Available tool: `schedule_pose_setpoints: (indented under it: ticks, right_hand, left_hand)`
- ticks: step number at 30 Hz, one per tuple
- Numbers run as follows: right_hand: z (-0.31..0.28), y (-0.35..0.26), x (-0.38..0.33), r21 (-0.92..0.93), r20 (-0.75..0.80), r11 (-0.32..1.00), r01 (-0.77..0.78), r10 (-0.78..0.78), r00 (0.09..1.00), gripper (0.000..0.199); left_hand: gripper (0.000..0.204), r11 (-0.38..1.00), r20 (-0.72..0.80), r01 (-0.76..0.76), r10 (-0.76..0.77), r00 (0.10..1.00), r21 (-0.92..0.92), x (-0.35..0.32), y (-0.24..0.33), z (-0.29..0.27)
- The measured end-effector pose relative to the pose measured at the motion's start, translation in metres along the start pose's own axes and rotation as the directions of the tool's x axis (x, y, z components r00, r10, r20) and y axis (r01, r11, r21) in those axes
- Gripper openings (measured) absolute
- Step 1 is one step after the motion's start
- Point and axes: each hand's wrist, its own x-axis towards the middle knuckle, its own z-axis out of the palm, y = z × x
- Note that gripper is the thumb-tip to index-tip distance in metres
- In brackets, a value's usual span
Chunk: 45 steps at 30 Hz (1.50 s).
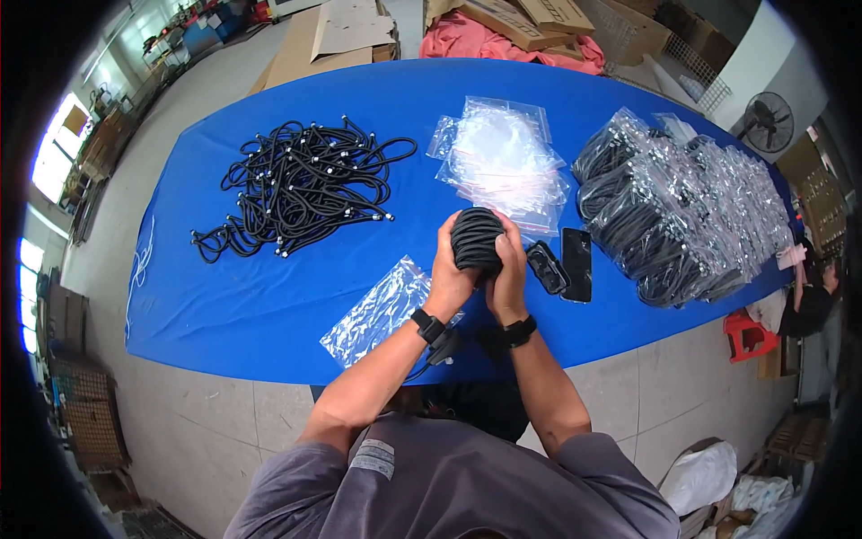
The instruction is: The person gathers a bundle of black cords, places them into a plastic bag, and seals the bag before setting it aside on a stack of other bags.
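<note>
Between my two hands is a thick bundle of black elastic cords (477, 237), held above the near middle of the blue table. My left hand (448, 269) wraps its left side, and my right hand (509, 266) grips the right side with the thumb pressed against it. A clear plastic bag (382, 310) lies flat beside my left forearm. Farther off to the left spreads a loose tangle of black cords (301, 184) with shiny metal ends. Beyond my hands sits a stack of clear plastic bags (505, 157).
Bagged bundles of black cords (669, 207) are heaped on the table's right side. A black phone (577, 265) and a small black case (547, 268) lie right of my hands. Cardboard (355, 36) and pink cloth (458, 40) are behind the blue table (224, 314). At right, another person (813, 301) appears.
</note>
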Motion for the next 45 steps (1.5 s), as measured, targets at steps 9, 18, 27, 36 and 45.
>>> schedule_pose_setpoints:
  ticks: [9,18,27,36,45]
  right_hand:
    - [0.003,0.006,0.002,-0.03,-0.091,0.999,0.027,-0.03,0.995,0.052]
    - [0.008,0.019,0.011,-0.119,0.051,0.984,0.134,-0.129,0.99,0.063]
    - [-0.011,0.003,0.008,-0.689,0.327,0.716,0.112,0.169,0.93,0.089]
    - [-0.011,0.003,0.006,-0.729,0.393,0.677,0.104,0.29,0.872,0.094]
    - [0.003,-0.011,-0.003,-0.767,0.363,0.625,0.146,0.233,0.902,0.089]
  left_hand:
    - [0.065,0.977,-0.069,-0.128,0.142,0.987,0.17,-0.005,0.001,0.004]
    - [0.049,0.995,-0.135,0.088,-0.094,0.986,-0.044,0.01,0.01,-0.009]
    - [0.038,0.73,-0.071,0.314,-0.443,0.894,-0.607,0.002,0.061,-0.032]
    - [0.041,0.732,-0.14,0.307,-0.479,0.867,-0.608,-0.004,0.056,-0.034]
    - [0.039,0.663,-0.05,0.343,-0.498,0.866,-0.665,-0.009,0.054,-0.041]
